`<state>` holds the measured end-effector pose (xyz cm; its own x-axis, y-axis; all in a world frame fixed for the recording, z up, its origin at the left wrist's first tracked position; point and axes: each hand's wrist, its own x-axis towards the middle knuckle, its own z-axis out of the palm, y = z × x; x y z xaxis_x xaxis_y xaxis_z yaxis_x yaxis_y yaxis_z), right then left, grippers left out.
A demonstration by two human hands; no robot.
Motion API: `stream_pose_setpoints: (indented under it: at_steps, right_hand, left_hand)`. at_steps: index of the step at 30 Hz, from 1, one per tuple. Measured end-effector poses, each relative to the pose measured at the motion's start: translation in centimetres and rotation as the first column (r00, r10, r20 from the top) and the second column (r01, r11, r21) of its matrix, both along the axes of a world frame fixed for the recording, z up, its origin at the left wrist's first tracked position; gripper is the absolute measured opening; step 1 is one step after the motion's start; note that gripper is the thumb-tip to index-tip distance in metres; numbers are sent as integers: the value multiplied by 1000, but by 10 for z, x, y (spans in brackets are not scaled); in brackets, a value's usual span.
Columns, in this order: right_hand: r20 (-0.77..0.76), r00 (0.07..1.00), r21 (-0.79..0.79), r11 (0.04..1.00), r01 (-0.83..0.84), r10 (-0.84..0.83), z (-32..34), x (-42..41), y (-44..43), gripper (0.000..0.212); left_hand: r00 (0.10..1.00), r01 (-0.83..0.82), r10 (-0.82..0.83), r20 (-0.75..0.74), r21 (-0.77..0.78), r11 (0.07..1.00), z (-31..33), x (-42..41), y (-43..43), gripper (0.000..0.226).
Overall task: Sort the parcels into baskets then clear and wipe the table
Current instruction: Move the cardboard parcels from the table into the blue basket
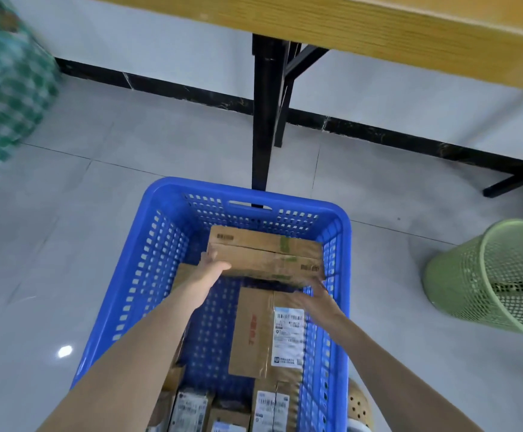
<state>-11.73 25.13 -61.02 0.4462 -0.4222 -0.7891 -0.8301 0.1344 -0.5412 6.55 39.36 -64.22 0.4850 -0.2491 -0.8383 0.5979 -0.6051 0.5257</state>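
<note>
Nearest you, labelled parcels lie lengthwise in the blue basket. Beyond them, your left hand grips the left end of a cardboard box, its long axis crosswise at the basket's far end. Your right hand meets its near right corner, perhaps supporting it; blur hides the fingers.

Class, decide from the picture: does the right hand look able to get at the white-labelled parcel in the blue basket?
Probably yes. The right hand sits just above the white-labelled parcel, whose top lies uncovered in the basket; it must first leave the box it helps carry.
</note>
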Motion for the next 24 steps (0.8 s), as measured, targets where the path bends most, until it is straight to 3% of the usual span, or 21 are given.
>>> stream_pose_setpoints:
  at_steps: [3, 5, 12, 14, 19, 24]
  right_hand:
    - [53, 997, 0, 998, 63, -63, 11, 6, -9, 50]
    - [89, 985, 13, 989, 145, -146, 12, 12, -16, 55]
    - [7, 998, 41, 998, 58, -58, 28, -5, 0, 50]
    - [-11, 1000, 50, 999, -5, 5, 36, -9, 4, 50]
    - [-15, 997, 62, 995, -80, 81, 76, -11, 3, 52]
    - [15, 985, 22, 984, -174, 174, 140, -20, -5, 64]
  left_hand:
    - [978, -203, 208, 4, -200, 959, 21, 15, -16, 41]
    - [979, -183, 197, 52, -205, 962, 26, 21, -25, 50]
    - [999, 44, -43, 13, -79, 996, 24, -8, -1, 61]
    - [984, 176, -176, 11, -58, 983, 31, -16, 8, 62]
    - [867, 491, -492, 74, 37, 871, 81, -27, 14, 69]
    - [738, 588, -625, 254, 214, 780, 152, -46, 21, 81]
